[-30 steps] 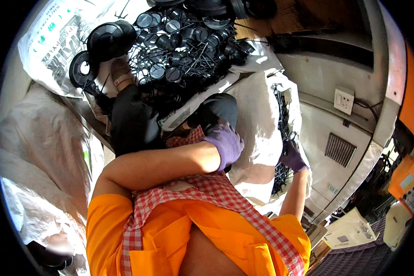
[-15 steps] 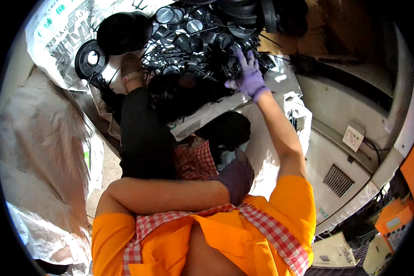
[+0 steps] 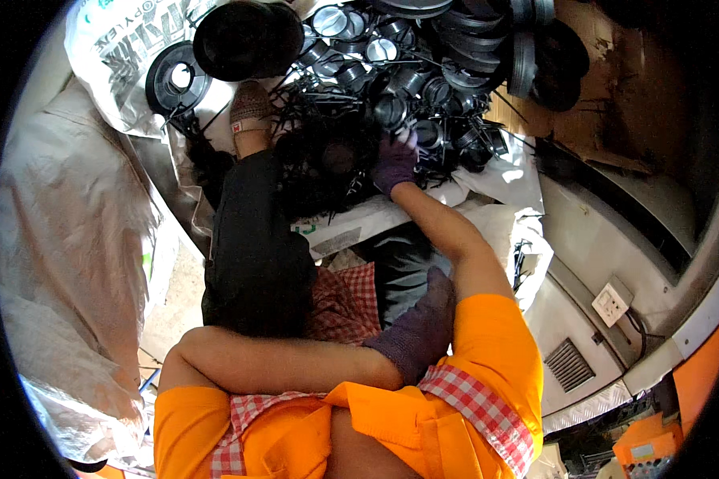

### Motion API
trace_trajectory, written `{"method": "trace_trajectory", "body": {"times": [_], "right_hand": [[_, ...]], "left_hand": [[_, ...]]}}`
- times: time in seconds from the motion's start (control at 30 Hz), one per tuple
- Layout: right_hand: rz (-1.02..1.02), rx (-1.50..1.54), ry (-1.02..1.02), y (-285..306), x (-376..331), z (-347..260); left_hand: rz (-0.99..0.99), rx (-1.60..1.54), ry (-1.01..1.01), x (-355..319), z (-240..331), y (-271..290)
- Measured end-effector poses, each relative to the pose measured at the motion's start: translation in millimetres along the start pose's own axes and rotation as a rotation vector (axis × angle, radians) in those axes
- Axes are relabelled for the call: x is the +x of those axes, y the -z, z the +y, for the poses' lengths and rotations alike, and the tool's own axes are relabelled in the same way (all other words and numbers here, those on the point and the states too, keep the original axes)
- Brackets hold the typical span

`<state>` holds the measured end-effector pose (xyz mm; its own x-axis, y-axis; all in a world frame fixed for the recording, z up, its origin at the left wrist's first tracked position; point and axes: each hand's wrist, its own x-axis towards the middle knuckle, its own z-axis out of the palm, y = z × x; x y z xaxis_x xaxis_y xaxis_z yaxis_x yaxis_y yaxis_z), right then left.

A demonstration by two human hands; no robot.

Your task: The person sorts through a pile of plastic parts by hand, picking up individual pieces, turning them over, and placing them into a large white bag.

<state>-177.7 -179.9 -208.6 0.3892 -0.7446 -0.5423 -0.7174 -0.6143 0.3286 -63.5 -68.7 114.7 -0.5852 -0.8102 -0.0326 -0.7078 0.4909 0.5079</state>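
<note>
My right hand (image 3: 395,160), in a purple glove, reaches forward into a heap of black plastic rings and caps (image 3: 423,72). Its fingers press down among the pieces near tangled black strips (image 3: 327,168); whether they grip one is hidden. My left forearm lies across my body, and my gloved left hand (image 3: 419,327) rests with fingers stretched against my dark trouser leg (image 3: 403,263), just beside my right upper arm. It holds nothing that I can see. My left leg in black (image 3: 256,239) stretches toward the heap, foot in a sandal (image 3: 250,108).
A white woven sack (image 3: 112,72) lies at the upper left with a black spool (image 3: 176,80) and a black round lid (image 3: 244,40) on it. Clear plastic sheeting (image 3: 64,263) covers the left. Cardboard (image 3: 607,104) and a wall with a socket (image 3: 612,302) stand to the right.
My right hand went from my right side up into the heap, then drew back lower and to the left within it. My left arm stayed across my body.
</note>
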Motion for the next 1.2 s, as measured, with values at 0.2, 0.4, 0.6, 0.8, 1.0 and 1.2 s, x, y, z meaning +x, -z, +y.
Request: {"method": "trace_trajectory", "body": {"times": [0.2, 0.4, 0.6, 0.8, 1.0, 1.2], "right_hand": [[-0.215, 0.257, -0.079, 39.4, 15.1, 12.5], [-0.139, 0.441, -0.166, 6.5, 39.2, 39.5], [-0.154, 0.585, 0.031, 1.4, 25.0, 51.4], [0.172, 1.009, 0.056, 37.2, 2.4, 79.0], [0.278, 1.558, -0.094, 124.0, -29.4, 114.3], [0.306, 2.039, -0.176, 208.3, -87.2, 134.0]], "left_hand": [[0.015, -0.001, 0.049, -2.4, -7.2, 1.5], [0.017, -0.032, 0.043, -7.0, -10.1, 3.3], [-0.007, -0.051, -0.008, -12.7, -5.9, 8.5], [-0.174, -0.179, -0.081, -9.7, 9.5, -2.0], [-0.416, -0.202, -0.228, 3.8, 5.2, 3.3], [-0.386, -0.003, -0.055, 17.5, 9.1, -13.9]]}}
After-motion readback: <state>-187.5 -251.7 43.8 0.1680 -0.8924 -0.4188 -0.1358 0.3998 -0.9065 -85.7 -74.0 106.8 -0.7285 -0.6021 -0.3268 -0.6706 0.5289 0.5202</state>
